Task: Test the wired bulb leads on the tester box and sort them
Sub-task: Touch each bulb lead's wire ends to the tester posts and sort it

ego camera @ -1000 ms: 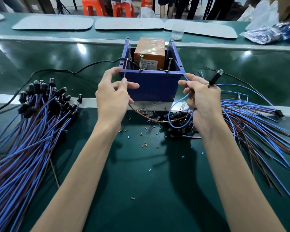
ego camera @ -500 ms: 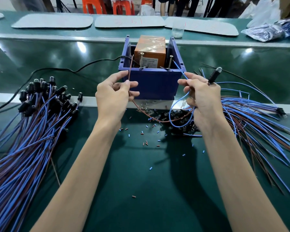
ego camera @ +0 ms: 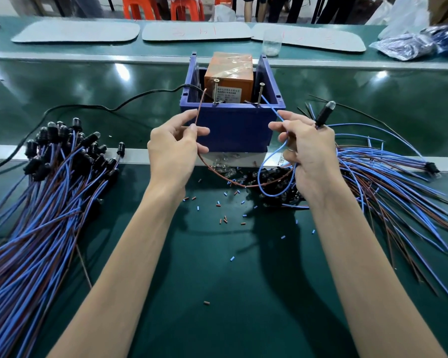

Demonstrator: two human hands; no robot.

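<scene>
The blue tester box (ego camera: pixel 233 125) stands at the middle of the green bench, with an orange unit (ego camera: pixel 228 77) and two upright screws (ego camera: pixel 260 95) inside. My left hand (ego camera: pixel 175 151) pinches the brown lead (ego camera: pixel 199 109), whose tip points up beside the left screw. My right hand (ego camera: pixel 305 153) pinches the blue lead (ego camera: pixel 270 105), which reaches toward the right screw. The black bulb holder (ego camera: pixel 324 113) of this wired bulb sticks up from between my right fingers. The bulb looks unlit.
A large bundle of wired bulbs (ego camera: pixel 44 192) lies on the left. Another heap of leads (ego camera: pixel 388 187) fans out on the right. Loose bulbs (ego camera: pixel 274 177) and cut insulation bits (ego camera: pixel 223 219) lie before the box. A black power cable (ego camera: pixel 109 108) runs left.
The brown lead's tip has risen toward the left screw, and the blue lead now reaches nearer the right screw. Both hands kept their grip.
</scene>
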